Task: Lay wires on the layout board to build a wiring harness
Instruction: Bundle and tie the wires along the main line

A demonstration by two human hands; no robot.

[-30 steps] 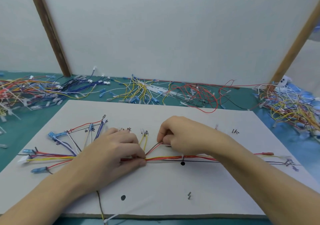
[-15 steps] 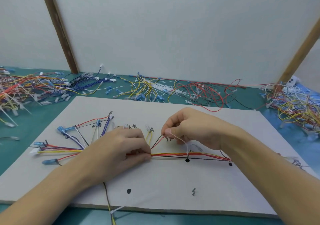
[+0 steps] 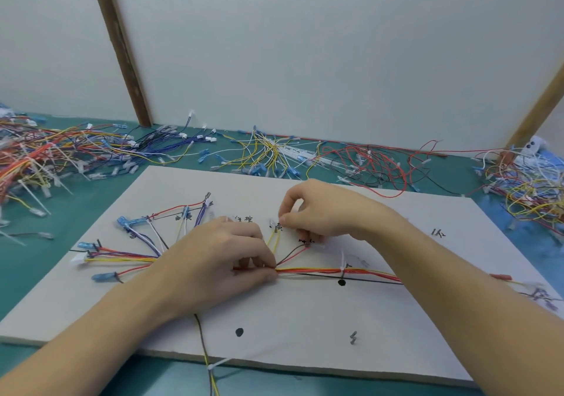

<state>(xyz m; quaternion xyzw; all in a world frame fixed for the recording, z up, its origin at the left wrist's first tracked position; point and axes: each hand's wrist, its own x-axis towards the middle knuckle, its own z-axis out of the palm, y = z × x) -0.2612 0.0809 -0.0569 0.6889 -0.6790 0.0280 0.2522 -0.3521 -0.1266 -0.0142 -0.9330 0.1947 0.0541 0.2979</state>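
The bunch of wires lies flat across the middle of the white layout board. The left hand pinches the bunch tight between thumb and fingers. The right hand has its grip curled just above, pinching something too small to tell. Loose wires lie in heaps on the green bench behind the board.

Near strip of layout board bare except small peg. Wire piles crowd surface behind board; white wall panel closes off back.
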